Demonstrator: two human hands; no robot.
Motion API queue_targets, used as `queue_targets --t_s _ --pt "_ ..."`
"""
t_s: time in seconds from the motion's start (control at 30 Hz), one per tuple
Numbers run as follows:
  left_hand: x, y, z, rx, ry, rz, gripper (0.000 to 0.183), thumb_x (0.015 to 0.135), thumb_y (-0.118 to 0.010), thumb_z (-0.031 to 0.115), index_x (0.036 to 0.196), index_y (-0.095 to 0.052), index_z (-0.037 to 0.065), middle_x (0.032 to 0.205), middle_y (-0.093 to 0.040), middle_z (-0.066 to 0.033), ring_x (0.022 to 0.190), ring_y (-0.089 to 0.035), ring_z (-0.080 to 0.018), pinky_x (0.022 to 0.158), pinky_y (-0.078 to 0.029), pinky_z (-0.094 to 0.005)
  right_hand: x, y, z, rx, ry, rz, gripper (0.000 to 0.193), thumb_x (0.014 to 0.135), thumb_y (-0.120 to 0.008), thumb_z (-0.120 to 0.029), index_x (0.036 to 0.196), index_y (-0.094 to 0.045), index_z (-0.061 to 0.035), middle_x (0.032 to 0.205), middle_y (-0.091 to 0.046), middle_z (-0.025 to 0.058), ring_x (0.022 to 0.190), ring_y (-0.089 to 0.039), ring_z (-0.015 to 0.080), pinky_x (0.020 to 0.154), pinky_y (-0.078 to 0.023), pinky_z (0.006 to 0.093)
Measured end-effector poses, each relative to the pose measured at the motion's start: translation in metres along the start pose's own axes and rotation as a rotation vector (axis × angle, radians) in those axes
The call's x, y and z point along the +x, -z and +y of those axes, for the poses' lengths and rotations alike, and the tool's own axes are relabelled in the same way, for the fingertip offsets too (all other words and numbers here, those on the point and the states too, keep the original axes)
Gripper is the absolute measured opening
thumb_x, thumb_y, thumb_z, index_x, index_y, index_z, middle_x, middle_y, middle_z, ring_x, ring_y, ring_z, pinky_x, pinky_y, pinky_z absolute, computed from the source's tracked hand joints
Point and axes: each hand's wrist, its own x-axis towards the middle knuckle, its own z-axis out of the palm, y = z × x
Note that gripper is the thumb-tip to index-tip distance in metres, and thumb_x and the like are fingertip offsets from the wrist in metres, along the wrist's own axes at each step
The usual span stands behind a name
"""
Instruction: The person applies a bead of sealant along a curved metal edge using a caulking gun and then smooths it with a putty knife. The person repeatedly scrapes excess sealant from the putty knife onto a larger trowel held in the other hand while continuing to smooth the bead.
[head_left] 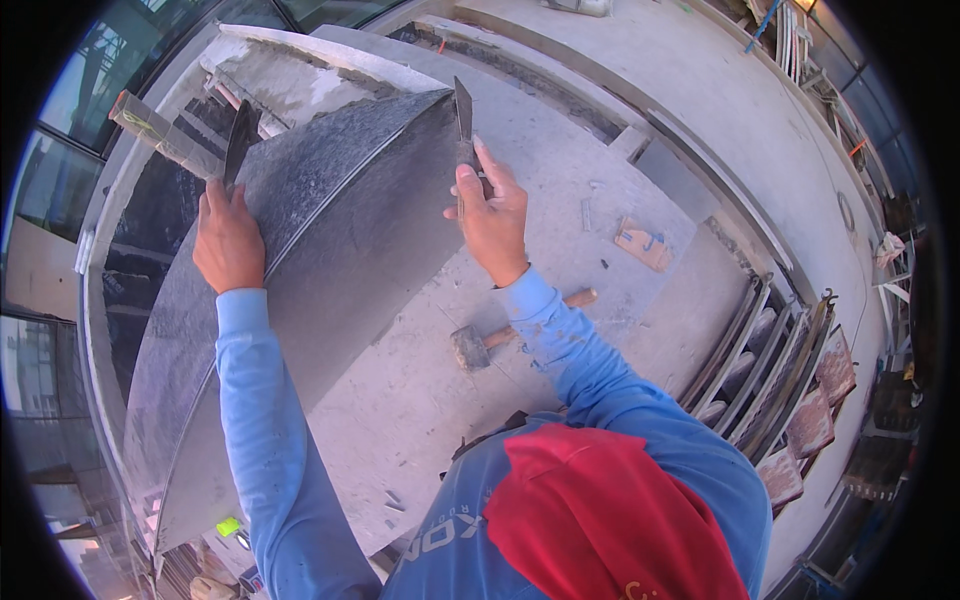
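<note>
My left hand (230, 235) is closed at the far edge of a dark grey stone-like slab (330, 145). A dark flat blade (239, 140) sticks up from its fingers. A pale, wood-like bar (165, 137) reaches the same fingers; whether they grip it too is unclear. With its fingers pinched round the handle, my right hand (492, 210) holds a putty knife (463, 108), blade upward, beside the slab's right corner. The slab's smooth face slopes toward me, with a thin pale line along its edge.
A hammer (470, 348) with a wooden handle lies on the dusty pale floor (400, 380) below my right forearm. Farther right are a small tan block (643, 244) and a rack of metal bars (745, 370) beside reddish slabs (810, 432). Glass panels (60, 190) stand at the left.
</note>
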Motion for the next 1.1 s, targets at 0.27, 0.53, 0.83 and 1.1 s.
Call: queue_targets --t_s 0.27,0.53,0.83,1.1 --pt "0.0 0.0 0.002 0.013 0.012 0.007 0.026 0.102 -0.059 0.03 0.12 -0.057 0.01 0.114 -0.07 -0.012 0.093 -0.07 -0.0414 0.072 -0.056 -0.0516 -0.001 -0.001 0.016 -0.112 0.013 -0.045 0.046 0.102 -0.064 -0.018 0.145 -0.057 -0.0017 0.118 -0.052 0.0107 0.088 -0.062 0.0125 0.06 -0.062 0.0259" --pt "0.001 -0.001 0.0 0.022 0.019 -0.01 0.028 0.103 -0.059 0.031 0.123 -0.058 0.011 0.116 -0.071 -0.0138 0.094 -0.071 -0.0413 0.073 -0.056 -0.0512 -0.019 0.02 0.005 -0.121 -0.004 -0.134 0.047 0.103 -0.063 -0.012 0.146 -0.053 0.0029 0.107 -0.056 0.006 0.08 -0.061 0.0093 0.062 -0.06 0.0272" --pt "0.001 -0.002 0.0 0.034 0.031 -0.024 0.029 0.103 -0.059 0.031 0.125 -0.057 0.011 0.118 -0.071 -0.0147 0.096 -0.071 -0.0413 0.074 -0.057 -0.0512 0.01 0.005 0.008 -0.049 0.059 -0.057 0.047 0.101 -0.066 -0.016 0.145 -0.057 -0.0015 0.114 -0.052 0.0076 0.086 -0.06 0.0107 0.063 -0.062 0.0254" --pt "0.001 -0.003 -0.001 0.023 0.024 -0.02 0.028 0.103 -0.058 0.031 0.122 -0.057 0.011 0.117 -0.071 -0.0148 0.096 -0.07 -0.0422 0.074 -0.056 -0.0515 -0.002 0.004 0.038 -0.182 0.102 -0.059 0.046 0.101 -0.066 -0.013 0.145 -0.057 -0.0031 0.11 -0.054 0.0056 0.081 -0.061 0.0097 0.066 -0.06 0.0256"
